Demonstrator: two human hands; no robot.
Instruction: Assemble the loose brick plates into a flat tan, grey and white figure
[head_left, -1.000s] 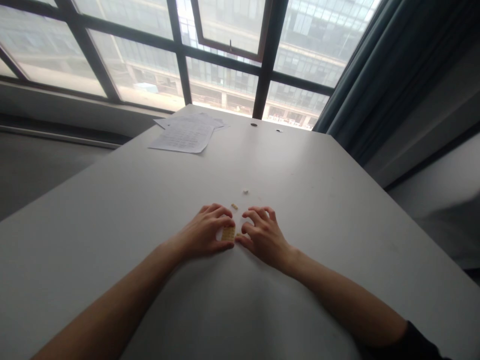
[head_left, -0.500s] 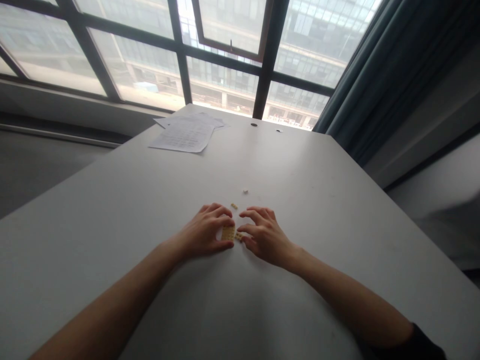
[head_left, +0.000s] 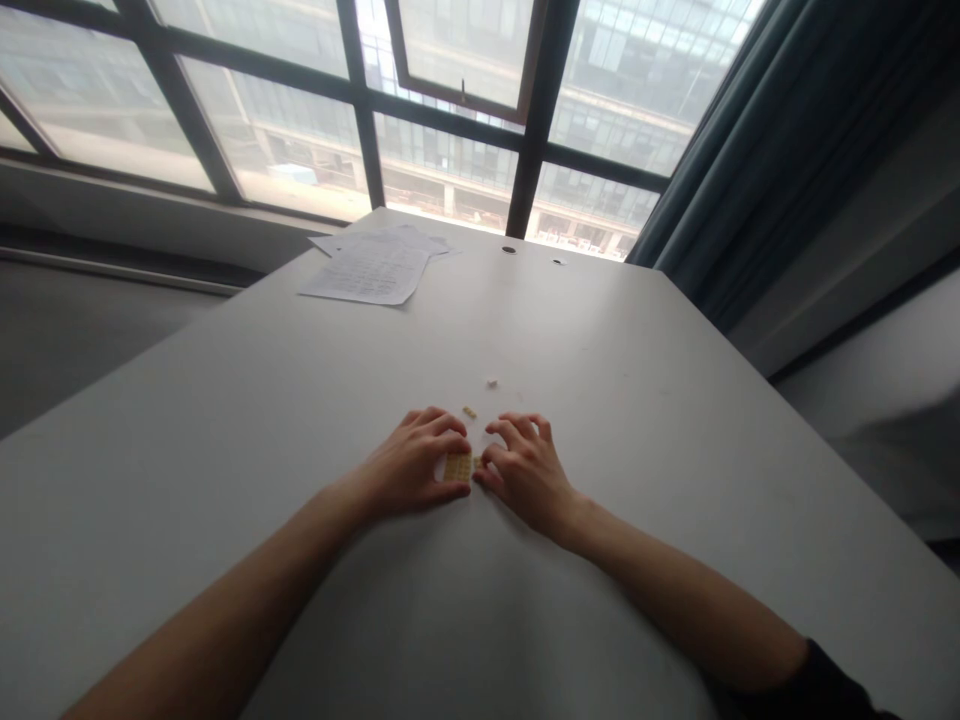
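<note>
My left hand (head_left: 424, 455) grips a tan studded toy-brick plate (head_left: 458, 467) between thumb and fingers, low over the white table. Close on its right, my right hand (head_left: 525, 465) pinches a small tan toy brick (head_left: 478, 462), mostly covered by the thumb and index finger. The brick is beside the plate's right edge; whether the two touch I cannot tell. Just beyond the hands lies another small tan brick (head_left: 469, 412). Farther off sits a tiny white piece (head_left: 492, 383).
The white table (head_left: 225, 430) stretches out on all sides of my hands. Printed sheets of paper (head_left: 367, 275) lie at its far left, and a round hole (head_left: 508, 250) is near the far edge. Behind stand windows and a dark curtain (head_left: 720, 170).
My right thumb and index finger have closed on the small tan brick beside the plate. My left hand keeps hold of the plate, almost unmoved.
</note>
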